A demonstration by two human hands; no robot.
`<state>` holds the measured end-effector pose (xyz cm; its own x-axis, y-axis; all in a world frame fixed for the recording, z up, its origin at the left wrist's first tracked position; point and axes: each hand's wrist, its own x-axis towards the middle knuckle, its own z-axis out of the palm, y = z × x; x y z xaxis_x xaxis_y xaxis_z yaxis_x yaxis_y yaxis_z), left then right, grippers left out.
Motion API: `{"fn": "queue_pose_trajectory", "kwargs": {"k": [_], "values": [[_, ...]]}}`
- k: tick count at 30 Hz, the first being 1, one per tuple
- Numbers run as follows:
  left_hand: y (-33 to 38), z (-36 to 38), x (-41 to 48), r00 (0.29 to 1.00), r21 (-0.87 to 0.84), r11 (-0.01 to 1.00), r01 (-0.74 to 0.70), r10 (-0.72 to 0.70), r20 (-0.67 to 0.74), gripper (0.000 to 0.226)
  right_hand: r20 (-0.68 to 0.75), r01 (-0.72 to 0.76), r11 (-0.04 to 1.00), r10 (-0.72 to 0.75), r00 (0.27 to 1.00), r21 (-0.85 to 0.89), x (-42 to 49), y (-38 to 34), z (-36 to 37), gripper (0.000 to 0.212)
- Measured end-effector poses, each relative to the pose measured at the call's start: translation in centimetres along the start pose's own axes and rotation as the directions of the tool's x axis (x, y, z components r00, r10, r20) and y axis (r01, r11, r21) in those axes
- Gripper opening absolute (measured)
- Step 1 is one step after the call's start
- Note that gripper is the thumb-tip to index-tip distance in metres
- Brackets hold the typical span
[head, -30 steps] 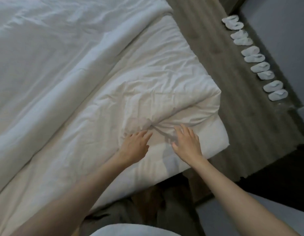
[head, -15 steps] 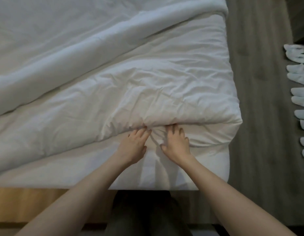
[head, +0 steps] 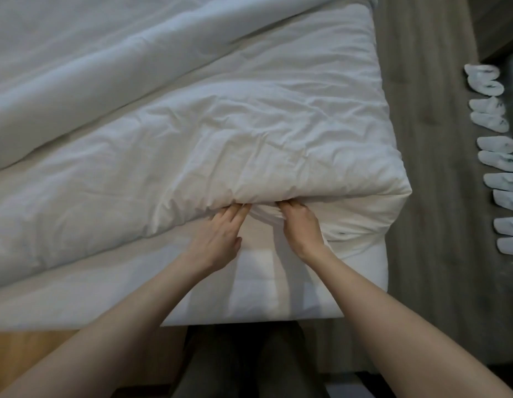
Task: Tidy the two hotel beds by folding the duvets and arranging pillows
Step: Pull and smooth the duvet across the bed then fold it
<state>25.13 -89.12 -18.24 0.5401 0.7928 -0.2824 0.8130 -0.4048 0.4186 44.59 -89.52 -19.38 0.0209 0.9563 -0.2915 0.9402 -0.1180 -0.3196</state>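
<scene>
A grey wood-grain floor point(head: 427, 196) runs along the right side of the bed point(head: 278, 282), and on it, well apart from the bed, a row of white slippers point(head: 498, 160) sits in pairs. From my remote seat I am looking straight down over the foot of the bed, whose white sheet is bare along the near edge. A strip of pale wooden frame point(head: 20, 346) shows under the bed's near-left side.

The duvet point(head: 249, 145) lies on top of the bed, folded into a thick, creased white pad. Its near-right corner reaches just over the bed's right corner. A long roll of white bedding point(head: 106, 81) crosses the bed's far-left part at a slant (I cannot tell whether it belongs to the same duvet).

Both hands meet at the duvet's near edge, toward the right half of the bed. The left hand point(head: 218, 234) is flat, its fingers straight and together, with the tips slipped under the fold and the thumb held apart. The right hand point(head: 302, 225) is just beside it, its fingers curled into the fabric, which bunches between the two hands. Its fingertips are hidden in the fold. Below the near edge of the bed, dark trousers point(head: 244, 369) show between my forearms.
</scene>
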Motion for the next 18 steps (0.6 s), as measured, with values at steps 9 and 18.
{"fn": "queue_pose_trajectory", "kwargs": {"k": [9,18], "values": [[4.4,-0.4,-1.9,0.992,0.016,0.996,-0.084,0.085,-0.088,0.094,0.059,0.198,0.976,-0.193,0.979,-0.09,-3.8,2.6,-8.8,0.031],[14.5,0.6,-2.8,0.957,-0.119,0.981,0.152,-0.176,-0.231,0.101,0.255,0.372,0.926,-0.344,0.903,-0.066,-7.9,8.0,-18.3,0.039]]}}
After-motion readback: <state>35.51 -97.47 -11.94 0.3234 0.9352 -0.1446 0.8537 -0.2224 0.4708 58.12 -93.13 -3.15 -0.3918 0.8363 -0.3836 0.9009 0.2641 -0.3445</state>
